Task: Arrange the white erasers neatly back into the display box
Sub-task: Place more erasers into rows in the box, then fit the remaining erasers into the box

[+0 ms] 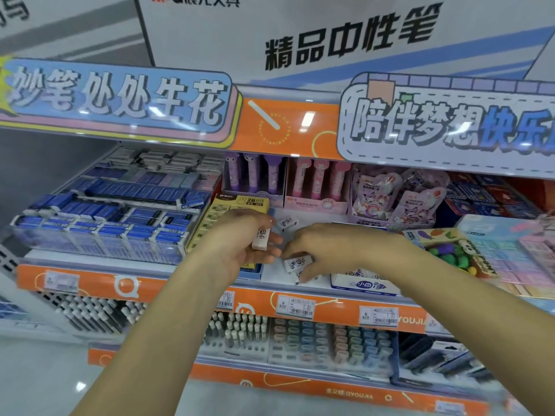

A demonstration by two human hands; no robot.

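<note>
My left hand (240,238) holds a white eraser (262,238) upright above the shelf. My right hand (327,250) pinches a second white eraser (295,263) with blue print, low over the white shelf floor. A third white eraser (287,222) lies loose on the shelf behind the hands. The white and blue display box (365,285) sits at the shelf's front edge, just right of my right hand, with erasers showing inside it; my right wrist hides part of it.
A yellow eraser box (237,205) stands left of the hands, and blue eraser trays (105,217) fill the far left. Pink and purple boxes (285,181) line the back. A colourful toy box (456,250) sits at right. Orange price rail (300,307) fronts the shelf.
</note>
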